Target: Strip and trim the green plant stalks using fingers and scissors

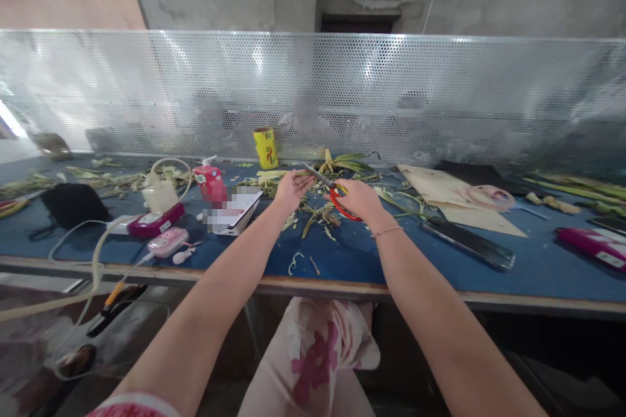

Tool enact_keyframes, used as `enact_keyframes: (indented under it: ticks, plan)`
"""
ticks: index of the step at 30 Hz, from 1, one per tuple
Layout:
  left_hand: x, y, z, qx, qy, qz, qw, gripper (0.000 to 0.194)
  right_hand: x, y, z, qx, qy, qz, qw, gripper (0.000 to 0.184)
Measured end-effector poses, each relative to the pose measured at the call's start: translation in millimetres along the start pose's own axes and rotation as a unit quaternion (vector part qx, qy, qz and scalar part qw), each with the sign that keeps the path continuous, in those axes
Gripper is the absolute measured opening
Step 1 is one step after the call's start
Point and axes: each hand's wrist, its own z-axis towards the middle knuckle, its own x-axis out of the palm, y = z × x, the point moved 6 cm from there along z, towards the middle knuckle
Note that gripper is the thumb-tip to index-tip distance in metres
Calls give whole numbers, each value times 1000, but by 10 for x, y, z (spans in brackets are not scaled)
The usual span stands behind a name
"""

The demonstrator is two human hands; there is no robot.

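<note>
My left hand (292, 190) hovers over the middle of the blue table, fingers stretched out toward the right and slightly apart. A pale green stalk (270, 176) lies just behind it; whether the fingers touch it is unclear. My right hand (360, 199) grips a pair of scissors (348, 207) with orange-red handles. Their grey blades point up and left, crossing close to the left fingertips. Beneath and around both hands lie plant scraps (323, 216), and a bundle of green leaves (345, 161) spreads out behind the blades.
A yellow roll (265, 148) stands near the perforated metal screen (220, 78). On the left are a red pump bottle (210, 184), a propped phone (239, 208) and a purple box (156, 220) with cables. Rightward lie a dark phone (468, 242), cardboard (430, 187) and another purple box (594, 249).
</note>
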Motion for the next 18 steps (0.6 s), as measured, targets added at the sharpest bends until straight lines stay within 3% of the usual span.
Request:
enact_keyframes:
  ticks: [7,18]
  plan:
    - [-38,-22,31,1,8,-2,1000,25,-13,-38,7,26,-30,30,999,43]
    - [-60,-40,-19,48,3,96,994,11,13,-329,62,147,-38,79,985,50]
